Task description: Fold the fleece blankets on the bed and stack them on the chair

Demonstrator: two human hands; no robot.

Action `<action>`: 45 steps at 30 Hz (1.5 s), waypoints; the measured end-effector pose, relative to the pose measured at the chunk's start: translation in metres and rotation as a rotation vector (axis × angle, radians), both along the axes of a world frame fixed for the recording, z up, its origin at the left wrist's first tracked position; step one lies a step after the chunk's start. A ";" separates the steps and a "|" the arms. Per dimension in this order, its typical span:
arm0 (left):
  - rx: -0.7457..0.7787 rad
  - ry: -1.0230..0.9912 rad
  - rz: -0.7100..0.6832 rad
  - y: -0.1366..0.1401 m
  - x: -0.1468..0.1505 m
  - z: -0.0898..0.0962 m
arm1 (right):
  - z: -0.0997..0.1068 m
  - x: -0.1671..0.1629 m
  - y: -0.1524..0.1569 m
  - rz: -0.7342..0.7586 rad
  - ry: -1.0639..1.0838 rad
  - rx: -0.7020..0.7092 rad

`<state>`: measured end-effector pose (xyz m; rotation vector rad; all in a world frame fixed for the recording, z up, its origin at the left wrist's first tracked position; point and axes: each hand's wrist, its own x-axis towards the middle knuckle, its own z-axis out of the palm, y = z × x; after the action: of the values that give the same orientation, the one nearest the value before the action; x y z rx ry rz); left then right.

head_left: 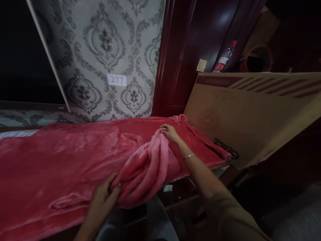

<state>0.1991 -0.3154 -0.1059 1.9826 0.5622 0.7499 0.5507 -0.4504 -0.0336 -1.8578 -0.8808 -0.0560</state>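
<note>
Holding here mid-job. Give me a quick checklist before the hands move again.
1. Left hand gripping: ok, thumb and fingers pinch the near side of the bunched cloth.
2. Right hand gripping: ok, fingers hold its far end.
3. Spread cloth smooth: not ok, ridges and folds show.
4. Bunched and spread cloth one piece: cannot tell.
5. Spread cloth's right corner clear of the carton: cannot tell, they overlap in view.
6. Bottle away from both hands: ok, by the carton's top edge.

Patterned wallpaper (106,50) and a flat dark screen (25,60) suggest a home.
</note>
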 end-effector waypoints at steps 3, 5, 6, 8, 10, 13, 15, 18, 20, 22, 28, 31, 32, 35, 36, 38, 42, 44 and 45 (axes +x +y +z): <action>0.054 -0.052 0.041 -0.002 -0.002 -0.009 | -0.035 0.013 0.032 0.007 0.049 -0.068; 0.089 -0.050 0.080 -0.006 -0.003 -0.010 | -0.053 0.020 0.040 0.012 0.071 -0.104; 0.103 -0.045 0.092 -0.009 -0.003 -0.010 | -0.060 0.024 0.042 0.015 0.077 -0.120; 0.125 -0.037 0.113 -0.013 -0.002 -0.009 | -0.070 0.031 0.044 0.022 0.084 -0.149; 0.131 -0.045 0.130 -0.015 0.000 -0.009 | -0.076 0.036 0.045 0.034 0.091 -0.180; 0.123 -0.069 0.141 -0.013 0.003 -0.014 | -0.082 0.037 0.048 0.056 0.104 -0.215; 0.100 -0.069 0.146 -0.009 0.003 -0.018 | -0.084 0.034 0.050 0.060 0.099 -0.208; 0.051 -0.050 0.142 -0.003 0.001 -0.024 | -0.080 0.028 0.050 0.032 0.062 -0.144; 0.035 -0.041 0.119 0.001 0.000 -0.022 | -0.072 0.025 0.043 -0.027 0.016 -0.062; 0.037 -0.010 0.088 0.006 -0.001 -0.013 | -0.059 0.023 0.027 -0.117 -0.037 0.045; 0.145 0.050 0.069 0.033 0.005 0.064 | -0.014 0.007 -0.069 -0.347 -0.115 0.365; 0.205 0.095 0.087 0.050 0.021 0.120 | -0.007 -0.018 -0.117 -0.369 -0.060 0.575; 0.195 0.104 0.065 0.053 0.028 0.140 | -0.009 -0.028 -0.130 -0.372 -0.036 0.622; 0.021 0.012 -0.031 0.057 0.055 0.194 | -0.019 -0.057 -0.155 -0.397 0.025 0.682; -0.037 -0.036 -0.049 0.056 0.064 0.208 | -0.022 -0.065 -0.160 -0.407 0.042 0.695; -0.073 -0.097 -0.069 0.055 0.082 0.229 | -0.029 -0.078 -0.167 -0.430 0.068 0.718; 0.002 -0.047 -0.157 0.060 0.107 0.242 | -0.037 -0.092 -0.174 -0.444 0.064 0.743; 0.027 0.020 -0.213 0.067 0.114 0.240 | -0.039 -0.095 -0.174 -0.434 0.042 0.735; 0.067 0.045 -0.200 0.070 0.115 0.238 | -0.040 -0.095 -0.174 -0.429 0.035 0.725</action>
<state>0.3141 -0.2453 0.1325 2.0858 0.3621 0.6095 0.4556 -0.6245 -0.0732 -1.3165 -0.3433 -0.5360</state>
